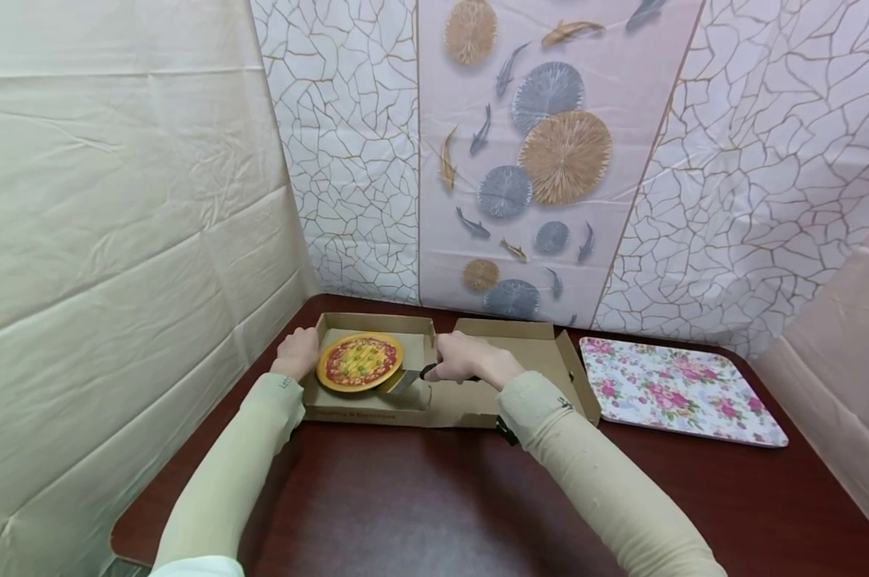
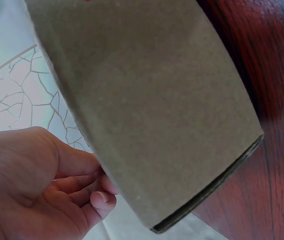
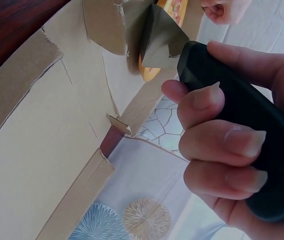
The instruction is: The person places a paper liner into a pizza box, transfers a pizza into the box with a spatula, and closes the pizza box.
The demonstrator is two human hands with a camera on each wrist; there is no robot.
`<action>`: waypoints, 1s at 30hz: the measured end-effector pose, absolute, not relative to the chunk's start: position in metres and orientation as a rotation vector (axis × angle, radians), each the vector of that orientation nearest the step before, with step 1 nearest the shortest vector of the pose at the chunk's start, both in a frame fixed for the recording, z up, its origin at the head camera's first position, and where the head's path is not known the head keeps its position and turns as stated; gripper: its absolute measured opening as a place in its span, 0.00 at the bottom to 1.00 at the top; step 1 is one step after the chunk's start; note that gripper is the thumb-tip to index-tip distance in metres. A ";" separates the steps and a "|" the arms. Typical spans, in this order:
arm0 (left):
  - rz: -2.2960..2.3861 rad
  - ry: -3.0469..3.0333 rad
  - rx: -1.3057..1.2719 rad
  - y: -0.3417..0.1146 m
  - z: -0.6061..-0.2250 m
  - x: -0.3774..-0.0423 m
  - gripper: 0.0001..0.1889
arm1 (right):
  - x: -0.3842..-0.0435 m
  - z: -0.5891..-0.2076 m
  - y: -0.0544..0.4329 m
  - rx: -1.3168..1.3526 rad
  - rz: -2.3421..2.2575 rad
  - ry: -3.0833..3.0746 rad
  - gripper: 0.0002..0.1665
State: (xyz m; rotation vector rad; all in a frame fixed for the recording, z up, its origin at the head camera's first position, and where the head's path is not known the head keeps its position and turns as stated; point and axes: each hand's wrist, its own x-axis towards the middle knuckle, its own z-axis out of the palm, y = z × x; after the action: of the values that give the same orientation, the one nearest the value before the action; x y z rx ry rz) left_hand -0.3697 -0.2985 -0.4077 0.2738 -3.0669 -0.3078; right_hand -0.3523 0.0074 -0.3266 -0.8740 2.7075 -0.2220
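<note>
A cardboard pizza box (image 1: 377, 417) lies opened flat on the table, its lid (image 1: 510, 393) folded out to the right. In its left half sits a round pizza (image 1: 361, 361) with red and yellow topping. My left hand (image 1: 297, 353) is at the box's left wall; the left wrist view shows the thumb and fingers pinching the wall's edge (image 2: 97, 155). My right hand (image 1: 470, 358) grips the black handle (image 3: 232, 92) of a pizza server. Its metal blade (image 1: 404, 381) points left, against the pizza's lower right edge; whether its tip is underneath is hidden.
A floral tray (image 1: 683, 393) lies at the right on the dark red wooden table (image 1: 377, 497). Patterned cloth (image 1: 348, 160) hangs behind the table's back edge, and pale cloth walls (image 1: 131, 240) stand at both sides.
</note>
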 end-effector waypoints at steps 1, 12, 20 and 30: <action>-0.306 -3.064 0.274 -0.298 -0.407 -0.370 0.15 | -0.353 -0.326 0.008 -0.875 -0.223 2.709 0.26; -0.308 -3.062 0.276 -0.299 -0.407 -0.371 0.14 | -0.352 -0.324 0.009 -0.860 -0.199 2.718 0.24; -0.304 -3.069 0.289 -0.299 -0.409 -0.370 0.15 | -0.349 -0.321 0.010 -0.867 -0.174 2.713 0.21; -0.306 -3.065 0.281 -0.298 -0.407 -0.370 0.14 | -0.350 -0.315 0.013 -0.829 -0.167 2.716 0.22</action>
State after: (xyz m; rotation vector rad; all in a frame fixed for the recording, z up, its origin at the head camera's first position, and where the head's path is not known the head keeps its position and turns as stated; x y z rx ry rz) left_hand -0.3698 -0.2982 -0.4073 0.2815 -3.0647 -0.3059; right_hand -0.3495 0.0133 -0.3153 -0.8290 2.7165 -0.1670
